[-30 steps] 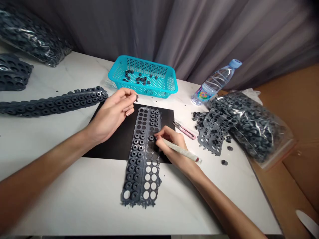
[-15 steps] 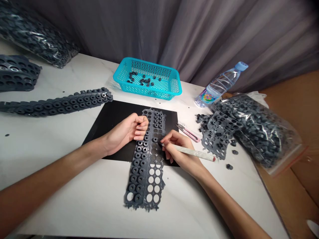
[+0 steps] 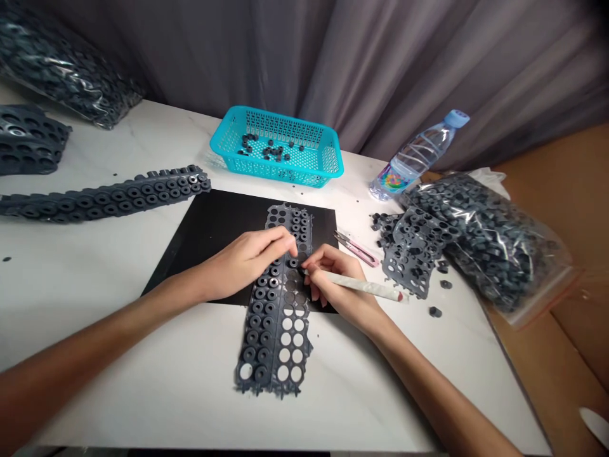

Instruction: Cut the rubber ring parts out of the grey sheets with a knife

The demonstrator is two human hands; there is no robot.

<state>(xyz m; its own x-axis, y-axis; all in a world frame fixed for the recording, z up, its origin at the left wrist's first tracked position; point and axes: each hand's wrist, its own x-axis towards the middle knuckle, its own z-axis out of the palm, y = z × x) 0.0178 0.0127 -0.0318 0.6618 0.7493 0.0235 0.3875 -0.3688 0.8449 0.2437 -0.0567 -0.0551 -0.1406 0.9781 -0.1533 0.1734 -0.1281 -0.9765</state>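
A dark grey rubber sheet [image 3: 272, 355] with rows of ring-shaped parts and round holes lies lengthwise before me, its upper half on a black mat [image 3: 185, 244]. My left hand [image 3: 250, 260] rests palm down over the sheet's left side. Its fingers are curled together, the tips close to a ring in the right-hand rows; whatever they hold is hidden. From the right, my right hand [image 3: 340, 276] grips a whitish pen-like tool [image 3: 366, 284] with a reddish rear end. The tool's front end is near that same ring.
Behind the mat stands a turquoise basket [image 3: 280, 174] with several small dark parts. Pink-handled snips [image 3: 356, 248], a water bottle [image 3: 413, 158], a perforated scrap sheet [image 3: 412, 254] and a bag of dark pieces [image 3: 499, 247] are at right. Another rubber strip [image 3: 109, 198] lies left.
My left hand has turned from palm facing sideways to palm down and moved right, its fingertips now nearer the tool. The right hand keeps its grip. The view has shifted slightly.
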